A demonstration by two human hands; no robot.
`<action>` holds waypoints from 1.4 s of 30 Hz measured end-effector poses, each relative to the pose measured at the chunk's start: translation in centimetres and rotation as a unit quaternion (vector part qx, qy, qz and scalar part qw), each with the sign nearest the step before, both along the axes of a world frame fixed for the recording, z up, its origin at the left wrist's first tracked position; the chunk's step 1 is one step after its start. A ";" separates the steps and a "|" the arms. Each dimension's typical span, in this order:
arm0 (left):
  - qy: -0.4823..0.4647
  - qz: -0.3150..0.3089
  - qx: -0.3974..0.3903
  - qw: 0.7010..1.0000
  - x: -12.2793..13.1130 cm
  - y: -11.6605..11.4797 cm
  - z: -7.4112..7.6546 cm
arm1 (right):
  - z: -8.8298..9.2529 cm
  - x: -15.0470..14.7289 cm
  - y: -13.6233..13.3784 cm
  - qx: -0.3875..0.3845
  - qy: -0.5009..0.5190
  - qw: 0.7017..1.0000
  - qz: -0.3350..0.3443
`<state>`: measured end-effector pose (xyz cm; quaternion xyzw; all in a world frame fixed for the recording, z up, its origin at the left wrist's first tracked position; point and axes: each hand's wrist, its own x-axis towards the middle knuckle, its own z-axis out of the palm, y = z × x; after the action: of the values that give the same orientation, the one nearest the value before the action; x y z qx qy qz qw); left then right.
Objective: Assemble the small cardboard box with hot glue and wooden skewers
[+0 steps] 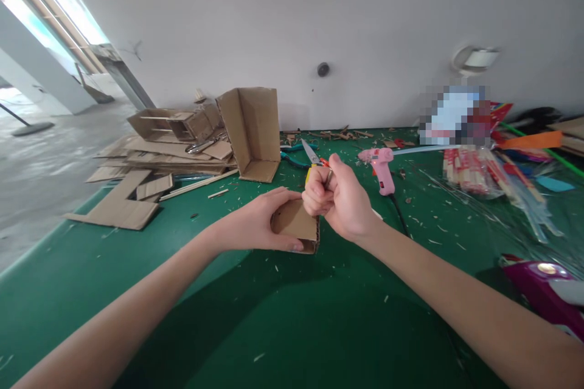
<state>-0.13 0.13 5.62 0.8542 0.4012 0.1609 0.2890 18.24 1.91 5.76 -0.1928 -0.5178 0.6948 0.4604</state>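
My left hand (255,222) is closed around the left side of a small flat cardboard box (298,222) on the green table, thumb at the near edge and fingers at the far edge. My right hand (335,197) is a fist over the box's right end. Between its thumb and fingers a thin dark bit shows, too small to name. Just beyond the fist is a pair of scissors (311,152), blades pointing away; the fist hides most of its orange and yellow handles. A pink glue gun (382,167) lies right of the fist.
An upright folded cardboard piece (255,127) stands behind the left hand, near teal-handled pliers (294,158). Cardboard sheets (150,155) are piled at left. Wrapped sticks (469,170) and a purple iron (542,285) lie at right. Scraps litter the green table (219,328).
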 end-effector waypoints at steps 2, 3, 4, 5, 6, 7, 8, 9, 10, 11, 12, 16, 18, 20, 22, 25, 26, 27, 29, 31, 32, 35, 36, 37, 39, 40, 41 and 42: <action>0.010 -0.001 0.009 1.000 0.1 0.0 0.0 | 0.0 0.0 0.1 0.000 0.003 1.000 0.000; 0.013 0.002 0.011 1.000 0.2 -0.1 0.1 | 0.0 0.0 0.1 0.002 0.002 1.000 -0.001; 0.018 0.005 0.014 1.000 0.3 -0.2 0.2 | 0.0 0.0 0.1 0.003 -0.001 1.000 -0.002; 0.026 0.008 0.022 0.999 0.5 -0.3 0.3 | 0.0 -0.1 0.1 0.005 -0.004 1.000 -0.004; 0.035 0.008 0.035 0.999 0.6 -0.4 0.4 | 0.0 -0.1 0.2 0.005 -0.008 1.000 -0.006; 0.047 0.006 0.054 0.997 0.8 -0.6 0.6 | -0.1 -0.1 0.2 0.006 -0.011 1.000 -0.007; 0.061 0.003 0.076 0.995 1.1 -0.8 0.7 | -0.1 -0.1 0.2 0.008 -0.012 1.000 -0.008; 0.077 0.002 0.097 0.992 1.4 -1.0 0.7 | -0.2 -0.1 0.3 0.010 -0.012 1.000 -0.009; 0.094 0.005 0.117 0.989 1.7 -1.2 0.7 | -0.2 -0.1 0.3 0.011 -0.010 1.000 -0.009; 0.114 0.014 0.135 0.984 2.1 -1.4 0.6 | -0.3 -0.1 0.3 0.014 -0.007 1.000 -0.008; 0.135 0.027 0.151 0.979 2.4 -1.6 0.5 | -0.4 -0.1 0.3 0.016 -0.003 1.000 -0.008; 0.198 0.070 0.206 0.956 3.4 -2.0 -0.3 | -0.4 -0.1 0.2 0.022 0.003 1.000 -0.012; 0.210 0.071 0.227 0.948 3.5 -2.0 -0.7 | -0.3 0.0 0.2 0.022 -0.001 1.000 -0.016; 0.222 0.064 0.252 0.940 3.5 -2.0 -0.9 | -0.3 0.0 0.2 0.021 -0.004 1.000 -0.019; 0.238 0.053 0.281 0.928 3.4 -2.0 -1.1 | -0.3 -0.1 0.2 0.025 -0.006 0.999 -0.021; 0.256 0.029 0.332 0.907 3.3 -2.2 -1.4 | -0.2 -0.2 0.2 0.038 -0.013 0.999 -0.029; 0.264 0.024 0.349 0.899 3.3 -2.2 -1.5 | -0.2 -0.2 0.2 0.040 -0.015 0.999 -0.030; 0.275 0.021 0.362 0.891 3.4 -2.3 -1.6 | -0.3 -0.2 0.2 0.041 -0.016 0.999 -0.030; 0.298 0.018 0.374 0.878 3.4 -2.4 -1.7 | -0.4 -0.2 0.2 0.044 -0.017 0.998 -0.030; 0.312 0.016 0.373 0.874 3.5 -2.4 -1.8 | -0.6 -0.1 0.1 0.056 -0.023 0.998 -0.033; 0.314 0.016 0.372 0.873 3.5 -2.5 -1.8 | -0.7 -0.1 0.1 0.067 -0.031 0.997 -0.036; 0.311 0.017 0.378 0.872 3.5 -2.5 -1.9 | -1.1 -0.1 0.1 0.102 -0.062 0.992 -0.047; 0.309 0.018 0.382 0.871 3.5 -2.6 -1.9 | -1.3 -0.1 0.1 0.108 -0.067 0.991 -0.048; 0.307 0.020 0.385 0.870 3.5 -2.6 -1.9 | -1.4 -0.1 0.1 0.110 -0.070 0.990 -0.048; 0.308 0.021 0.387 0.869 3.5 -2.6 -2.0 | -1.5 -0.1 0.2 0.112 -0.069 0.990 -0.048; 0.310 0.020 0.388 0.868 3.6 -2.6 -2.0 | -1.5 -0.1 0.2 0.115 -0.070 0.990 -0.049; 0.313 0.019 0.389 0.866 3.6 -2.6 -2.0 | -1.6 -0.1 0.3 0.121 -0.072 0.989 -0.051; 0.314 0.019 0.391 0.865 3.6 -2.6 -2.0 | -1.6 -0.1 0.3 0.128 -0.076 0.987 -0.054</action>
<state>3.45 -2.42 3.60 0.8949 0.3906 0.0328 -0.2133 18.15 2.21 4.14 -0.2128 -0.6247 0.5803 0.4772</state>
